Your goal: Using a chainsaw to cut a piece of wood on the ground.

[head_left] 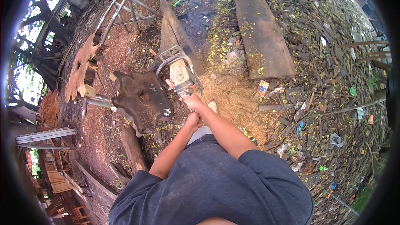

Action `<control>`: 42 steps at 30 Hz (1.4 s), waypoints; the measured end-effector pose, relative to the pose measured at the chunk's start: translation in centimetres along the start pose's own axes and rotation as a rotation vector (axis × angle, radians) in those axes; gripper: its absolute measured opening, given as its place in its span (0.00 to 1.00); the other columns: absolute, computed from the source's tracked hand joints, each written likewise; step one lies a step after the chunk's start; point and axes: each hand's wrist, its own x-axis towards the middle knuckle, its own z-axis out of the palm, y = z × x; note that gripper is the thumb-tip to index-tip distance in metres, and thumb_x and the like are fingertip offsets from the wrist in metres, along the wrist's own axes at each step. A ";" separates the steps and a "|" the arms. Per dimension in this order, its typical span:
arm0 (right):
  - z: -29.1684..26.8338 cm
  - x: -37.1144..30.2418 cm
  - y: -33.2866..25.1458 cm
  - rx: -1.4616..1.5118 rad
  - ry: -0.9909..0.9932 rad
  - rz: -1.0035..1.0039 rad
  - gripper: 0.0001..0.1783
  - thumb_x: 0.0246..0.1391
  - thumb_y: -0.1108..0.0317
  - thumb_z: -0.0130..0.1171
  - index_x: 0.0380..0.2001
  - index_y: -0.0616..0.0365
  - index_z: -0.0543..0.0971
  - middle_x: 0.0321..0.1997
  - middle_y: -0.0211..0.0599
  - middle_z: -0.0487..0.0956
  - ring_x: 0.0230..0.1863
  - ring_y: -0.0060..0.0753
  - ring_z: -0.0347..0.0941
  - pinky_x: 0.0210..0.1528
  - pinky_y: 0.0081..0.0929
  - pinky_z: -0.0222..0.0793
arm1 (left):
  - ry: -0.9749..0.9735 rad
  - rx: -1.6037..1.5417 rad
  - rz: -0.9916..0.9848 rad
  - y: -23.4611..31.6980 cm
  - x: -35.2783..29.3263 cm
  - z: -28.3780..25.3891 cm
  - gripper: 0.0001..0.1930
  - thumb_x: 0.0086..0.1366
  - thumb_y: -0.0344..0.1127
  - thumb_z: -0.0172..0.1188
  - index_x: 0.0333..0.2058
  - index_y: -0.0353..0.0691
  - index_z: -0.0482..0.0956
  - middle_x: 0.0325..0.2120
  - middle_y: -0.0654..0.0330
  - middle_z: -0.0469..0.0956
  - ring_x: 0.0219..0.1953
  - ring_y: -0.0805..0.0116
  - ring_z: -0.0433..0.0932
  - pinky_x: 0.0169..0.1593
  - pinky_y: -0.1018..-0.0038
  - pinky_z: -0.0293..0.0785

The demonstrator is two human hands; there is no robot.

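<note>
A chainsaw (182, 74) with a pale, dusty body and a dark looped front handle is in front of me, above sawdust-strewn ground. My right hand (193, 101) is closed at the end of the saw nearest me, its arm reaching across from the right. Just below the right wrist, my left hand (193, 121) is closed in a fist; whatever is inside its fingers is hidden. To the left of the saw lies a dark, irregular wood slab (139, 96) with a hollow in its middle. The saw's bar cannot be made out.
A long brown plank (262, 37) lies ahead to the right, and another board (177, 25) lies beyond the saw. On the left are a jagged wood piece (83, 68), a pole frame (125, 10) and a log (134, 150). Wood scraps and litter cover the ground at right.
</note>
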 end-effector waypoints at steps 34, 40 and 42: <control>-2.3 -4.9 2.6 -0.004 -0.123 0.096 0.28 0.61 0.53 0.44 0.28 0.71 0.79 0.30 0.61 0.79 0.35 0.54 0.79 0.41 0.43 0.71 | 0.036 0.017 0.029 -5.4 -1.8 1.3 0.10 0.58 0.28 0.47 0.19 0.50 0.63 0.14 0.71 0.58 0.12 0.80 0.50 0.15 0.78 0.44; -2.0 -4.9 4.2 -0.012 -0.059 0.087 0.27 0.61 0.53 0.44 0.31 0.72 0.79 0.33 0.62 0.79 0.38 0.56 0.78 0.43 0.43 0.72 | 0.018 0.035 0.017 -5.7 -2.7 2.6 0.10 0.58 0.29 0.46 0.19 0.50 0.63 0.13 0.72 0.56 0.12 0.79 0.49 0.16 0.78 0.43; -2.2 -5.1 4.2 -0.024 -0.062 0.085 0.27 0.60 0.53 0.45 0.31 0.71 0.79 0.35 0.63 0.79 0.39 0.56 0.78 0.44 0.43 0.71 | 0.038 0.036 0.010 -5.8 -2.8 2.6 0.10 0.57 0.28 0.46 0.19 0.50 0.63 0.13 0.72 0.56 0.12 0.79 0.49 0.16 0.78 0.43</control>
